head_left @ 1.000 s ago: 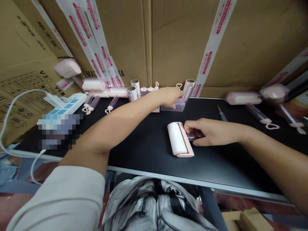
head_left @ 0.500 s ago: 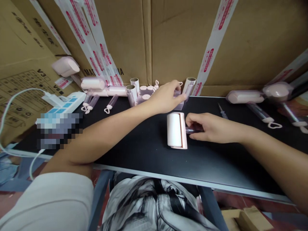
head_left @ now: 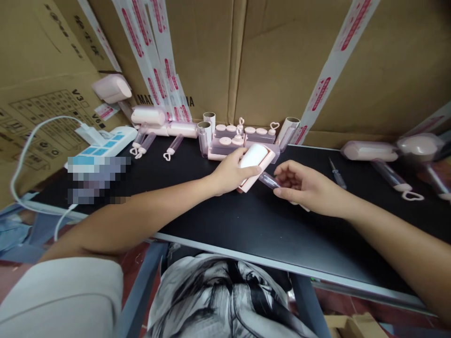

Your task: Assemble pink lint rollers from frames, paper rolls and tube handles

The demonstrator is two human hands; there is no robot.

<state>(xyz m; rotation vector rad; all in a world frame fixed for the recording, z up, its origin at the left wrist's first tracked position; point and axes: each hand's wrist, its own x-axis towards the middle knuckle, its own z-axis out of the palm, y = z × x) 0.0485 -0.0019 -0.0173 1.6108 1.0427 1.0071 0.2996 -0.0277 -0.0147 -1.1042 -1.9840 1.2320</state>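
A pink lint roller with a white roll [head_left: 254, 157] is tilted above the black table. My left hand [head_left: 232, 172] is closed round its head, the thumb across the white roll. Its clear handle [head_left: 269, 180] points down to the right. My right hand [head_left: 303, 188] is closed on that handle, with fingers curled and the thumb below; part of the handle's end is hidden by the hand. Just behind stand pink trays with round caps [head_left: 225, 149] and heart-shaped loops.
Lint rollers [head_left: 148, 116] lie at the back left near a white power strip [head_left: 114, 141] with a cable. A screwdriver [head_left: 338, 176] and more rollers [head_left: 369, 151] lie right. Cardboard [head_left: 282, 61] walls the back. Another person's hand [head_left: 442, 164] shows at the right edge.
My left hand has come down from the parts at the back and closed on the roller's head. The roller has been lifted and tilted. The view has shifted slightly.
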